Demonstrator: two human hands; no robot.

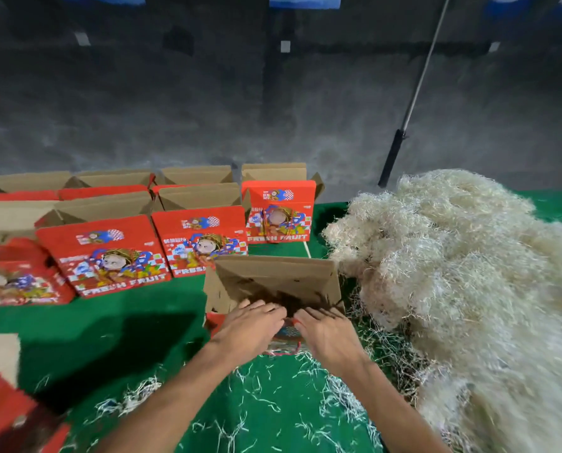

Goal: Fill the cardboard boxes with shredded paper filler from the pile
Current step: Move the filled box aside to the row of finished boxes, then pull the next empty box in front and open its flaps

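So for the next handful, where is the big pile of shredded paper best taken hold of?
Probably the pile's near-left edge, beside the open box. The loose strands bulge out there, so the right hand can come from the left with an open grip, scoop under a clump and make a short move over.

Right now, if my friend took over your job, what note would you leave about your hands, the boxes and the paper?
Left hand: fingers straight, pressing down in the open box.
Right hand: the same, beside it.
Things: that box stands on the green table, next to the big shredded paper pile on its right. Other red boxes wait in rows behind, flaps open.
Done: some filler is in this box; it is in shadow, so the amount is unclear.
Left: the waiting boxes, whose insides are hidden.
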